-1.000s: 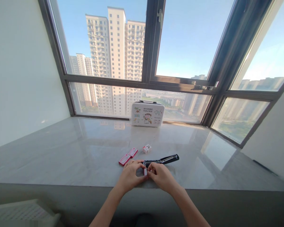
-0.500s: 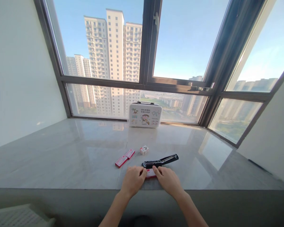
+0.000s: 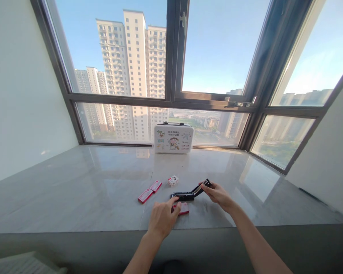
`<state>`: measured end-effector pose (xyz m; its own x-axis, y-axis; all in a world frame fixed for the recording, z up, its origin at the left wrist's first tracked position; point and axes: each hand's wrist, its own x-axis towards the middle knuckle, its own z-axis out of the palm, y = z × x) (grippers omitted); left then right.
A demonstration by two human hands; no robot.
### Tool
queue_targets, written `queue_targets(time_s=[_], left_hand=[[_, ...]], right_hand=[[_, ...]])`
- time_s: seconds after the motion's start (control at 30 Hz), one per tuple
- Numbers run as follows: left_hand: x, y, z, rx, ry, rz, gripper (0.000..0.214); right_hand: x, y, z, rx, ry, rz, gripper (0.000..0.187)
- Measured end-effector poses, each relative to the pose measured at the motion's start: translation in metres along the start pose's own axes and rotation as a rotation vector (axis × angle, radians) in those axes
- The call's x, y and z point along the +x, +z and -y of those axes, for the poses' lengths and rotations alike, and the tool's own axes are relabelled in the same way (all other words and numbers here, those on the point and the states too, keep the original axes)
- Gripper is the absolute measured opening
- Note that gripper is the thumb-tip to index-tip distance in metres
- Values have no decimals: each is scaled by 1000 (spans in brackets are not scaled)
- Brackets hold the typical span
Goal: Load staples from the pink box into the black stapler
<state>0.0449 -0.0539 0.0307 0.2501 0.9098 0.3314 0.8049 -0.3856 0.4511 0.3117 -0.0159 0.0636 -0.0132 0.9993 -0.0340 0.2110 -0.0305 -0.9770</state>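
A black stapler (image 3: 183, 196), folded wide apart at its hinge, lies near the front of the marble sill. My right hand (image 3: 219, 195) pinches its raised right arm between thumb and fingers. At the other end, the index fingertip of my left hand (image 3: 162, 217) touches the flat left part, or rests right beside it. The left thumb and index finger are stretched apart, with the thumb over a red-and-white small box (image 3: 184, 208). That box lies just in front of the stapler, its left end covered by the thumb.
Two more red-and-white boxes (image 3: 145, 195) lie end to end on the left. Behind the stapler is a small white printed box (image 3: 173, 180). A white cartoon case (image 3: 173, 139) stands against the window. The sill's front edge (image 3: 103, 231) runs below my hands.
Both hands have let go of the red-and-white box. My right hand has moved up to the stapler's right arm, now tilted more steeply. The left index finger has reached toward the stapler.
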Motion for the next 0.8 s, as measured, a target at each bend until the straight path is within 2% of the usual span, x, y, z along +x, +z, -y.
queue_targets(time_s=[0.17, 0.3, 0.47, 0.6, 0.7, 0.8], left_hand=[[-2, -2, -3, 45, 9, 4, 54], [-3, -4, -5, 49, 6, 15, 56], [-5, -5, -5, 38, 43, 40, 48], [-12, -9, -3, -23, 132, 80, 40], [-20, -18, 8, 40, 142, 23, 36], [-25, -34, 28, 140, 110, -55, 31]], right_hand=[[33, 48, 11, -157, -243, 8, 59], [35, 71, 9, -361, -343, 35, 47], [29, 79, 13, -660, -385, 57, 37], [28, 79, 14, -751, -393, 54, 34], [29, 79, 11, -761, -413, 52, 35], [30, 78, 7, -767, -421, 35, 36]])
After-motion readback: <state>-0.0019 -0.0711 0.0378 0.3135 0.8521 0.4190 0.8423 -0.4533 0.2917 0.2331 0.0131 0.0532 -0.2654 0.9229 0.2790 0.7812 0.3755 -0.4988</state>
